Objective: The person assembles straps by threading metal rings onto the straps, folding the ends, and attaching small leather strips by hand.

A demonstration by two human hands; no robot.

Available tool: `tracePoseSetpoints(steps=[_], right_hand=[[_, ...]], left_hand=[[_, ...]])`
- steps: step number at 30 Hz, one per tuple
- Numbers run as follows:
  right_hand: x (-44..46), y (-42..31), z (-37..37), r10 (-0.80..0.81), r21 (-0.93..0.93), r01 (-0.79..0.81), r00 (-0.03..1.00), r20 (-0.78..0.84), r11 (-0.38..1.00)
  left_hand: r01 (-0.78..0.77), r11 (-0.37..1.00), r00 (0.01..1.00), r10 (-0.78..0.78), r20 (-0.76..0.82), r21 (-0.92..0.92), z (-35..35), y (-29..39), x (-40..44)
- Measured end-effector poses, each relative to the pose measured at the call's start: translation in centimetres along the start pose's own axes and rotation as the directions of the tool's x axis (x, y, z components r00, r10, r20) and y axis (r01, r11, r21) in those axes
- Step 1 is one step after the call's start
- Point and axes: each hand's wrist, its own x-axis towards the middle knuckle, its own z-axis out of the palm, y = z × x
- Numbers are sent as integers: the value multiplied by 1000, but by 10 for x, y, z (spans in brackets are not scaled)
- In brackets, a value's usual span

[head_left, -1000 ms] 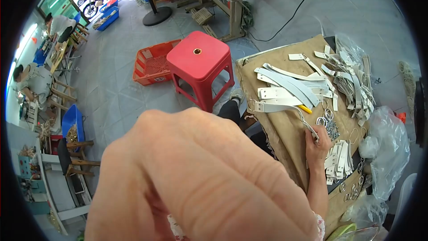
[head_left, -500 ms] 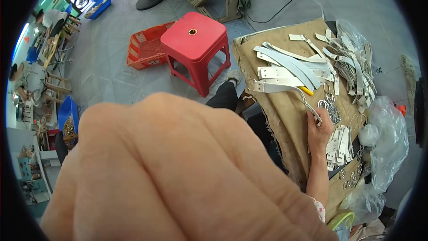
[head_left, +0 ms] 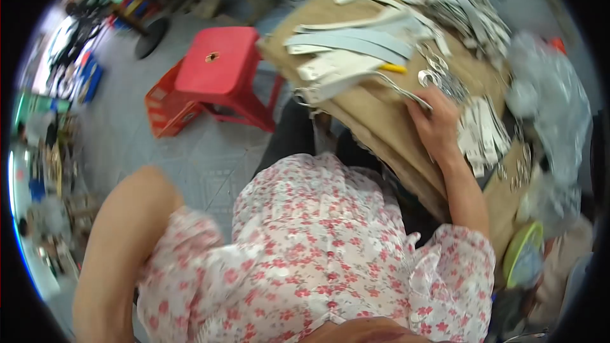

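My right hand [head_left: 437, 126] is closed around the narrow end of a white strap [head_left: 346, 86] at the table's near side. The strap's wide end lies toward the left corner, with a metal ring [head_left: 304, 96] there. Beyond it are several loose white and pale grey straps [head_left: 362, 41] and a yellow stick-like thing [head_left: 394, 68]. Metal rings and small hardware [head_left: 448, 81] lie just past my fingers. A stack of short white strap pieces [head_left: 481, 133] is right of my hand. My left arm [head_left: 121, 241] is bent upward, and its hand is outside the picture.
Brown cloth [head_left: 413, 159] covers the table. At its far side lies a heap of straps [head_left: 467, 9]; clear plastic bags [head_left: 549, 101] and a green basket [head_left: 524, 251] are at the right. A red stool [head_left: 219, 63] and an orange crate [head_left: 166, 105] stand left.
My left hand, which filled the front of the view, has moved out of sight. The view has tilted down toward my floral top; my right hand still holds the strap.
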Motion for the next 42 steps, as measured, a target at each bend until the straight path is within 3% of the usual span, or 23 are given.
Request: tracePoseSetpoints(steps=[4, 12, 19, 32, 42], right_hand=[[-6, 17, -2, -2, 28, 2, 1000, -12, 1000], [-5, 16, -2, -43, 59, 43, 999, -9, 997], [-7, 20, -3, -37, 51, 37, 999, 12, 998], [-5, 12, -7, 23, 89, -26, 999, 31, 996], [-4, 6, -6, 42, 134, -47, 998, 45, 990]], left_hand=[[-3, 990, 993, -14, -117, -144, 47, -18, -20], [-6, 992, 990, -12, -139, -125, 22, -12, -23], [2, 982, 985, -34, -167, -187, 94, -27, -14], [-178, 982, 966, 162, -201, -63, 154, -58, -9], [-23, 999, 970, 14, -241, -34, 107, -38, -31]])
